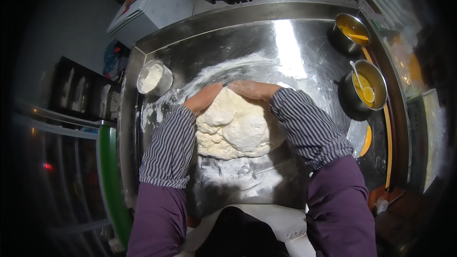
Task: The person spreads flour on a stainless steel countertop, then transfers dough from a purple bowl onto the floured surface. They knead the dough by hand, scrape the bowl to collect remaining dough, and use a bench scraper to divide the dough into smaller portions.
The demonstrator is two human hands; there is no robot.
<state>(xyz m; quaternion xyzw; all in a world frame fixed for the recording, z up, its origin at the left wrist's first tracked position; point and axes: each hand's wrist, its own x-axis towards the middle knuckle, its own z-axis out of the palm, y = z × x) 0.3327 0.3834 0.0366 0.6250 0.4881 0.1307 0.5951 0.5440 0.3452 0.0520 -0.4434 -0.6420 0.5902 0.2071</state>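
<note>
A large lumpy mass of pale dough (235,128) lies on the floured metal worktop (246,35) in front of me. My left hand (206,96) rests along the dough's far left edge. Against its far right edge lies my right hand (254,89), with the fingers pointing left and nearly meeting those of my left hand at the top. Both palms are turned to the dough, and their undersides are hidden. White flour (239,178) is spread on the near side of the dough and in an arc beyond it.
At the left stands a clear tub of flour (151,78). Two metal pots with yellow liquid, one at the back right (351,33) and one nearer (366,85), hold ladles or spoons. A scraper with a yellow handle (366,141) lies below them. A raised metal rim (250,7) borders the worktop.
</note>
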